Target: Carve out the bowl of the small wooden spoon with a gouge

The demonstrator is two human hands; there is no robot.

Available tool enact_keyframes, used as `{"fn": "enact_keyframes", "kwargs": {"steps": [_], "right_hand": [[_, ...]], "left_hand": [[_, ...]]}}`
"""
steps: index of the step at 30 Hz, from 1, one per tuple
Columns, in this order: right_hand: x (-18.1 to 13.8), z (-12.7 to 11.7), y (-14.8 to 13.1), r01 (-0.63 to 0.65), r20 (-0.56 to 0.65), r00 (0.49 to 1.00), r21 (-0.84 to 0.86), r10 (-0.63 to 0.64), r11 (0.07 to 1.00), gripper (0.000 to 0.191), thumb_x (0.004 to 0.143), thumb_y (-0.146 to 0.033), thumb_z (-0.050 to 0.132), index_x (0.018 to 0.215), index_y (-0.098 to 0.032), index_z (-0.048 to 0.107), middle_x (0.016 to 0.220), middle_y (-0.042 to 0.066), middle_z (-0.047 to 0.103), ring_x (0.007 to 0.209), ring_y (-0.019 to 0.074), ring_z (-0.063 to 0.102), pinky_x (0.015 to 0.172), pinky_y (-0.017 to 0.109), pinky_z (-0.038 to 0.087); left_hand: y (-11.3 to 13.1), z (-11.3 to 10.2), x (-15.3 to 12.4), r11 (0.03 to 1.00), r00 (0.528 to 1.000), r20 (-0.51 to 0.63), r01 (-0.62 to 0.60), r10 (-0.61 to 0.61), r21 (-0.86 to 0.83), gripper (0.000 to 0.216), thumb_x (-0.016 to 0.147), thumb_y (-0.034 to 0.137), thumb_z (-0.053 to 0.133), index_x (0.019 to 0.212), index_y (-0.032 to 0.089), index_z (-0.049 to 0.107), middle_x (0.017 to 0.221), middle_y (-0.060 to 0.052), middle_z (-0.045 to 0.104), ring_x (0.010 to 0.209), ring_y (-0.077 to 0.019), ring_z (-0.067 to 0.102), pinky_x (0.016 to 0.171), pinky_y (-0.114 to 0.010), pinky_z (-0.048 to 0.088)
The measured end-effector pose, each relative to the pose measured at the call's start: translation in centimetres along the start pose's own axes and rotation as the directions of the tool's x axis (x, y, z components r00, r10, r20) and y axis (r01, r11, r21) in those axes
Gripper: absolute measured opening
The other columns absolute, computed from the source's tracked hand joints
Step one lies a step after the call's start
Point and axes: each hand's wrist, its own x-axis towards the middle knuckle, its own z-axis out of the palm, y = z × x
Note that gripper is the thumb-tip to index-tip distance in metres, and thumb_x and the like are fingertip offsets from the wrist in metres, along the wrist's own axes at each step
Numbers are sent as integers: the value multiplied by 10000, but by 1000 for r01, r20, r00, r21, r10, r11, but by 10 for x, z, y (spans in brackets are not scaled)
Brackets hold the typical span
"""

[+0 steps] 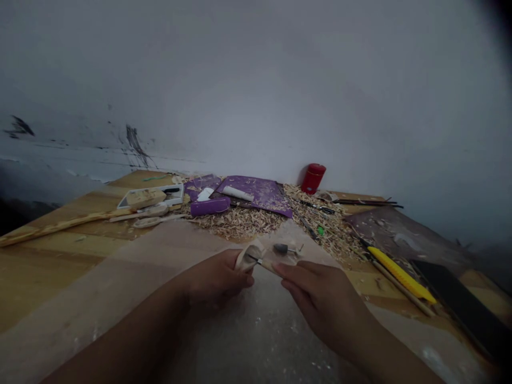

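Note:
My left hand is closed around a small pale wooden piece, a hollowed spoon-like bowl held up above the table. My right hand grips a thin carving tool by its wooden handle, and its dark metal tip rests inside the hollow of the wooden piece. Both hands meet near the middle of the table, above a pale sheet. A small grey rotary bit lies just beyond them.
Wood shavings lie heaped behind the hands. Purple mats, a purple case, a white tube, a red can, a white tray, carved spoons, a long wooden stick, a yellow tool and a dark slab surround them. The wall stands close behind.

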Motion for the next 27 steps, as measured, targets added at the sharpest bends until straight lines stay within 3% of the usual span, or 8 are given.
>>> {"fn": "enact_keyframes", "kwargs": {"steps": [6, 10, 14, 20, 27], "right_hand": [[2, -11, 0, 18, 97, 995, -45, -14, 999, 300, 841, -174, 426, 1064, -298, 583, 673, -4, 556, 623, 143, 532, 545, 237, 358], [2, -9, 3, 17, -8, 1000, -33, -17, 999, 286, 836, -164, 433, 1041, -286, 589, 745, 9, 574, 680, 147, 541, 600, 248, 386], [-1, -3, 0, 51, -109, 992, -110, -63, 993, 299, 829, -151, 432, 1063, -260, 582, 711, 20, 554, 639, 155, 522, 560, 251, 380], [-4, 9, -10, 87, -149, 978, -334, -144, 939, 289, 820, -158, 421, 1045, -217, 593, 647, 15, 522, 542, 167, 471, 479, 269, 319], [-2, 8, -11, 79, -152, 979, -320, -134, 944, 280, 831, -167, 401, 1021, -215, 602, 639, 17, 500, 557, 168, 461, 483, 268, 333]], "left_hand": [[4, 3, 1, 993, 1000, -11, 10, -9, 122, 191, 707, 295, 554, 752, 203, 392, 535, 93, 337, 367, -38, 278, 316, -148, 268], [9, 5, 2, 982, 992, -68, -95, 107, 163, 161, 703, 282, 550, 743, 175, 436, 605, 66, 350, 493, -55, 285, 433, -168, 253], [10, 5, 3, 969, 984, -132, -83, 116, 232, 200, 684, 278, 560, 660, 179, 388, 600, 66, 312, 528, -68, 267, 480, -191, 247], [9, 7, 1, 994, 990, -100, -87, 95, 73, 155, 711, 245, 533, 693, 186, 391, 535, 87, 321, 449, -50, 256, 420, -173, 217], [12, 9, -1, 999, 988, -152, -32, 34, 16, 149, 714, 244, 528, 695, 191, 390, 454, 108, 332, 350, -33, 252, 356, -156, 191]]}}
